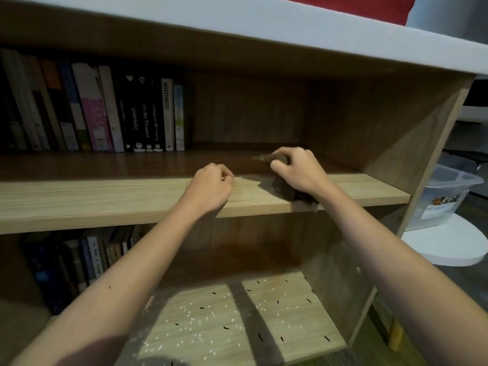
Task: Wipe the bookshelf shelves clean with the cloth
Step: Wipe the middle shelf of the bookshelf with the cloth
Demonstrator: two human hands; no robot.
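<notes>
Wood-grain boards of the bookshelf (396, 133) fill the view, dim at the back and pale at the front edge. On the middle shelf (105, 199), the right hand (298, 173) has its fingers (287, 153) curled down over a dark brown cloth (284, 190), thumb tucked against it. The cloth is bunched under the palm, one end poking out beyond the fingertips, the other trailing off the shelf's front edge by the wrist. Just beside the thumb the left hand (210, 188) rests on the shelf's lip, fingers (224, 173) curled into a loose fist holding nothing. Further out past the left knuckles stands a row of upright books (105, 112). Below both wrists the lower shelf (277, 299) is strewn with white specks (190, 320) and small black bits, with more books (79, 262) at its far left. Beyond the right forearm, outside the shelf, sits a clear plastic bin (443, 196).
</notes>
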